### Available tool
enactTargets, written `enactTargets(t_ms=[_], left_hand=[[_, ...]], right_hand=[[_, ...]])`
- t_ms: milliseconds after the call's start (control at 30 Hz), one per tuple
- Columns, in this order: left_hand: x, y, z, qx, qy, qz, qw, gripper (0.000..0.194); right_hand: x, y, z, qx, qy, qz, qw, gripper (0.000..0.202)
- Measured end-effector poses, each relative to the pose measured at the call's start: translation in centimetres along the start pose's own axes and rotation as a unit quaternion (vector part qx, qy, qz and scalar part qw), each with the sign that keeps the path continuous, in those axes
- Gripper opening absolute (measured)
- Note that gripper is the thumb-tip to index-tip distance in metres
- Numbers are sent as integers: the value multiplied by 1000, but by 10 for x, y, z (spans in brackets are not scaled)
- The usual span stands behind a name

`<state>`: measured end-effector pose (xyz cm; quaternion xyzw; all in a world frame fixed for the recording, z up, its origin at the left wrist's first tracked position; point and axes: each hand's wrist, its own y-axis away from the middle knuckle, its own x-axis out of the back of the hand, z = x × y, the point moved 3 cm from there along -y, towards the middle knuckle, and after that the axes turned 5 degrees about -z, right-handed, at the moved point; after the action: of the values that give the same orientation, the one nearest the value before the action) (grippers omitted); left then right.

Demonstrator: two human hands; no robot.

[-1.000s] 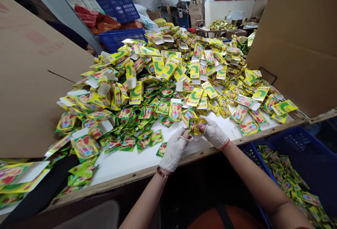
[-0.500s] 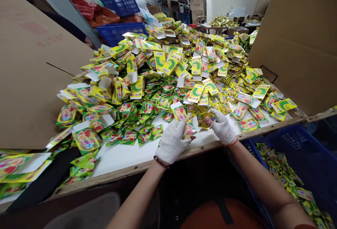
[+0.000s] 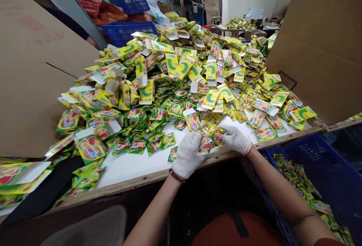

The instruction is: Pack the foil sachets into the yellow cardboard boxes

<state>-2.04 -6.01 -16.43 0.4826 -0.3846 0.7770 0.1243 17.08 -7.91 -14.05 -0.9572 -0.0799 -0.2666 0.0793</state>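
My left hand [image 3: 189, 156], in a white knit glove, is closed on a small printed box [image 3: 207, 142] in red, green and yellow, near the table's front edge. The right hand [image 3: 236, 139], gloved too but with a bare thumb tip, pinches a small yellow packet [image 3: 218, 133] against the box's right end. How far the packet reaches into the box is hidden. Just beyond my hands lies another box [image 3: 192, 120] with its white flap raised. A green packet [image 3: 172, 154] rests beside my left hand.
Green packets [image 3: 138, 114] and a high heap of printed boxes [image 3: 183, 67] cover the white table [image 3: 124, 167]. Cardboard walls stand at left [image 3: 28, 87] and right [image 3: 308, 50]. A blue crate [image 3: 325, 163] with packets sits below on the right. Behind are more blue crates [image 3: 128, 33].
My right hand has moved left and slightly down, bringing the yellow packet up to the box. The left hand has shifted slightly right and down with the box.
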Motion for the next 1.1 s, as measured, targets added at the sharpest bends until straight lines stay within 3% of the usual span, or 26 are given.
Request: enactTargets(t_ms=[67, 233, 333, 433, 600, 767, 900, 967, 1100], left_hand=[[-1, 0, 2, -14, -2, 1, 1000, 41], [-4, 1, 2, 10, -18, 4, 1000, 34], [-3, 3, 0, 45, -33, 21, 998, 32], [-1, 4, 0, 49, -37, 24, 998, 35], [-1, 2, 6, 7, -46, 23, 999, 46], [-2, 4, 6, 44, -60, 14, 997, 48], [-2, 4, 5, 35, -60, 20, 997, 51], [-3, 4, 5, 24, -60, 32, 997, 52], [-8, 4, 10, 24, -27, 63, 997, 43]], right_hand=[[-5, -2, -1, -9, 33, 3, 999, 24], [-26, -6, -11, 0, 184, 127, 975, 21], [-28, -6, -16, 8, 172, 89, 981, 19], [-15, -4, -21, 40, 115, 30, 992, 16], [-6, -1, -20, 16, 103, 76, 992, 11], [-8, -3, -20, -6, 34, 32, 999, 16], [4, 7, -23, -42, 26, 72, 996, 17], [0, 13, -22, -76, -24, 33, 996, 24], [-23, 15, -24, -95, -163, -121, 974, 42]])
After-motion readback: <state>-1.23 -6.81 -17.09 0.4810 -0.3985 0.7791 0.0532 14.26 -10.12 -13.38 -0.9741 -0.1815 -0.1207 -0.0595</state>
